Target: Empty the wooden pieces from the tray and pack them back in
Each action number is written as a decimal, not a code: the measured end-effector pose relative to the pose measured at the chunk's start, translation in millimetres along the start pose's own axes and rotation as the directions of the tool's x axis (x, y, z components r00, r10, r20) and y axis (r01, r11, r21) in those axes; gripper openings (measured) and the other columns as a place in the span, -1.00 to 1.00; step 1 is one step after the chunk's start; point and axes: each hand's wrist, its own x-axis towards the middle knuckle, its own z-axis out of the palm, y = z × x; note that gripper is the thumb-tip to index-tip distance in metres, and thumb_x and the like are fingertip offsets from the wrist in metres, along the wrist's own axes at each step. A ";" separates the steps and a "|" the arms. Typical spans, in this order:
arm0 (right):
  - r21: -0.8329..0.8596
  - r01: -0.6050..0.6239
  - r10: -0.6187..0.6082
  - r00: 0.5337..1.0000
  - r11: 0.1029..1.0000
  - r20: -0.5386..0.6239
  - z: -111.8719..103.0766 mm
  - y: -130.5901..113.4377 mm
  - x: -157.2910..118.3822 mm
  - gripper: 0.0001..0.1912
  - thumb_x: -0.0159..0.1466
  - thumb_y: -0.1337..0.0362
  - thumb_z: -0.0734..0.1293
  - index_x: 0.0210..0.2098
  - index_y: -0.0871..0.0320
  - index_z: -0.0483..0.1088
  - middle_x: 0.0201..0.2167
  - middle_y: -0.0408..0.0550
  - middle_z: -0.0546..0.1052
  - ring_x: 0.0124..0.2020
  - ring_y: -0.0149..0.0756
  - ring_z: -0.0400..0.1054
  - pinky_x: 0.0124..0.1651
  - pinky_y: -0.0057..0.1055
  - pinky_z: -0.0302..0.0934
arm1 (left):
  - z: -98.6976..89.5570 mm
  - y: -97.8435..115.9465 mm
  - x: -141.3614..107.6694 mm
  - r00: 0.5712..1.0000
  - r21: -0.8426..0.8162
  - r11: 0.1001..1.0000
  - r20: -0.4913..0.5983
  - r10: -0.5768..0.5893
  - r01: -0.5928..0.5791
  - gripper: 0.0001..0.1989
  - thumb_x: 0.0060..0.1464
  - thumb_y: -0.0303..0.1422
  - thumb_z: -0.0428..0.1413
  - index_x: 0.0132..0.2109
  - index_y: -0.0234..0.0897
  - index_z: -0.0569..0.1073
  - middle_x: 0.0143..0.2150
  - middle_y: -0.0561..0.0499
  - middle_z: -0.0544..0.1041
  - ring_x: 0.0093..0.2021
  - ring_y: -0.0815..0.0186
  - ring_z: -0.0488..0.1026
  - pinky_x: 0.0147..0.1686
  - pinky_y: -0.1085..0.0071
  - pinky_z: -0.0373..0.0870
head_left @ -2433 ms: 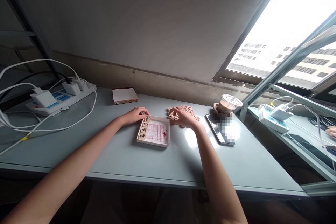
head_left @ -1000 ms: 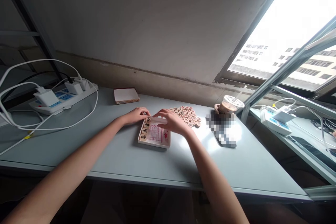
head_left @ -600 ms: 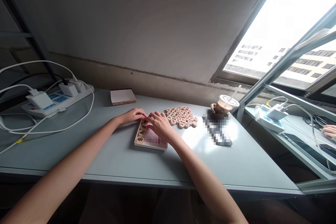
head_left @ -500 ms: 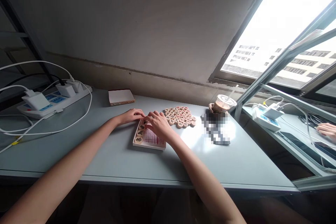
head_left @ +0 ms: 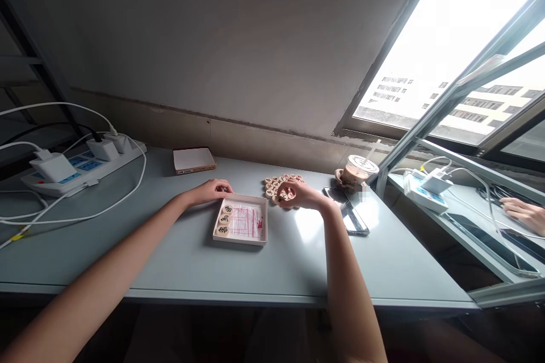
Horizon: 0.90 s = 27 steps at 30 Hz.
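My left hand [head_left: 209, 190] is closed at the far left corner of a shallow white box [head_left: 239, 240], fingers bent against its rim. Inside the box, three round wooden xiangqi pieces [head_left: 224, 219] with black characters stand in a column along the left wall. The box's floor shows red and purple lines. To the right, my right hand [head_left: 300, 194] curls thumb and fingers round a piece at the near left of a cluster of xiangqi pieces [head_left: 272, 180], marked in black and red. My hand covers part of the cluster.
A box lid [head_left: 195, 160] lies at the back left. Power strips with chargers and white cables stand at left [head_left: 85, 164] and right [head_left: 426, 193]. A lidded drink cup [head_left: 357, 173] and a phone [head_left: 353, 218] are right of the pieces. Another person's hand [head_left: 525, 214] shows at far right.
My right hand has moved right from the box to the cluster. The fourth piece that showed by my fingers at the column's top no longer shows in the box. My left hand stays near the corner.
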 end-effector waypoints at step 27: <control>-0.175 -0.200 0.205 0.979 0.964 0.013 10.1 3.5 3.6 -0.70 -0.01 0.17 0.35 -0.26 0.06 0.38 -0.36 -0.13 0.45 -0.41 -0.37 0.28 -0.49 -0.51 0.07 | -0.5 -0.3 -0.8 1.000 0.010 1.000 -0.004 -0.008 0.008 -0.74 -0.03 -0.19 0.00 -0.29 -0.25 0.46 -0.25 -0.01 0.46 -0.25 0.23 0.36 -0.25 0.37 0.26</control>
